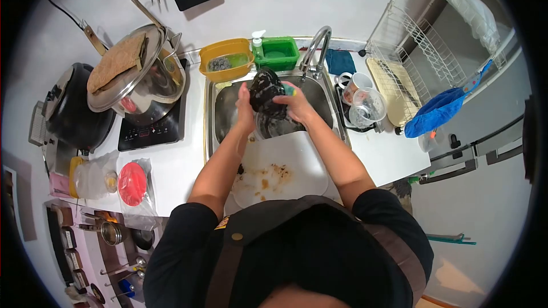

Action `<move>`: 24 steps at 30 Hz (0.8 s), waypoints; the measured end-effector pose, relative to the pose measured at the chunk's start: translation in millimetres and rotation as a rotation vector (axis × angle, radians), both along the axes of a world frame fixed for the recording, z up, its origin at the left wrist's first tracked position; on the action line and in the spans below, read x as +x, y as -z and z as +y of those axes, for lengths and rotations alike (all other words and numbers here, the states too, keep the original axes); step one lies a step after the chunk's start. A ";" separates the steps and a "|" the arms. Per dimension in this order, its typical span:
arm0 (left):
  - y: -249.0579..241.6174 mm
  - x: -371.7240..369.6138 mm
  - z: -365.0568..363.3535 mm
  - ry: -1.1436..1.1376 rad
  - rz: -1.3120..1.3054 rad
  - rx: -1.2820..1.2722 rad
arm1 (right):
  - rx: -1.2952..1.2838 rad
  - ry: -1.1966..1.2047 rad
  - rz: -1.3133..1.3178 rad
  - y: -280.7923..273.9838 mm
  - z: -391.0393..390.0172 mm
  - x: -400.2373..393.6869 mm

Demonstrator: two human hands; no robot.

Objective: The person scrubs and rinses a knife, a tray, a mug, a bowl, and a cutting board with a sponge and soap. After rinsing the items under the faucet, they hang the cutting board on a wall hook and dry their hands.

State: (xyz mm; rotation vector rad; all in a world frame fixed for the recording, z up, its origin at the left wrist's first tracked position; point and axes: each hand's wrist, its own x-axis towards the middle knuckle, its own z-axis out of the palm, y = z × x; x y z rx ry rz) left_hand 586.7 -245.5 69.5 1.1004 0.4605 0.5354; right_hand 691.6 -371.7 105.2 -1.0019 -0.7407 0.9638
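Over the sink point(212, 131), a black, bowl-like dish point(266, 92) streaked with suds is tilted up between my hands. My left hand point(245, 108) grips its left side. On the other side, my right hand point(297, 105) is closed round a green and yellow sponge point(290, 89), with the thumb against the dish; most of the sponge is hidden by the fingers. Below them a metal bowl or pot point(268, 128) sits in the basin, partly covered. A white tray or board point(297, 162) with brown food stains lies at the sink's front, close to my body.
A faucet point(318, 51) rises behind the basin. Yellow point(246, 67) and green tubs point(282, 51) with a soap bottle point(258, 43) stand along the back. To the left, a big steel pot point(162, 77) sits on an induction cooker point(154, 132). Cups point(365, 108) and a wire rack point(422, 51) are right.
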 end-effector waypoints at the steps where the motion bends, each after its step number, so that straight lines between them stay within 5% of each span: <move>1: 4.2 -0.7 6.2 0.025 0.007 -0.345 | -0.062 0.122 0.123 -15.9 -10.3 -7.4; 4: 21.4 -1.4 8.2 0.147 -0.022 -0.590 | -0.099 0.360 0.345 15.1 -3.8 0.9; 6: 39.5 2.6 8.2 0.069 -0.065 -0.566 | -0.145 0.802 0.217 31.0 3.9 12.7; 8: 25.3 -1.8 -7.2 0.073 -0.188 -0.582 | -0.187 0.818 0.042 52.1 1.6 22.2; 10: 11.8 6.6 -11.3 0.033 -0.183 -0.579 | -0.303 1.002 -0.964 70.6 -0.5 12.8; 11: 8.5 10.9 -9.5 -0.009 -0.178 -0.578 | -0.377 1.109 -1.178 58.7 2.9 -14.8; 13: 11.1 15.7 -7.4 0.010 -0.144 -0.508 | -0.247 1.054 -1.154 60.3 5.8 -57.4; 15: 7.0 18.3 -10.2 0.040 -0.114 -0.430 | -0.157 0.687 -1.531 21.7 3.0 -76.8; 18: -12.8 5.3 -24.5 0.069 -0.144 -0.313 | -0.167 0.891 -1.797 -26.9 31.6 -49.3; 20: -10.7 2.3 -23.4 0.101 -0.169 -0.195 | -0.536 0.406 -1.651 -37.0 47.3 -10.8; 22: -12.3 -3.7 -17.3 0.247 -0.221 -0.273 | -0.669 0.212 -0.921 -49.8 44.0 17.8; 24: -14.9 -12.2 -17.5 0.183 -0.186 -0.283 | -0.454 0.186 -0.736 6.2 43.5 47.1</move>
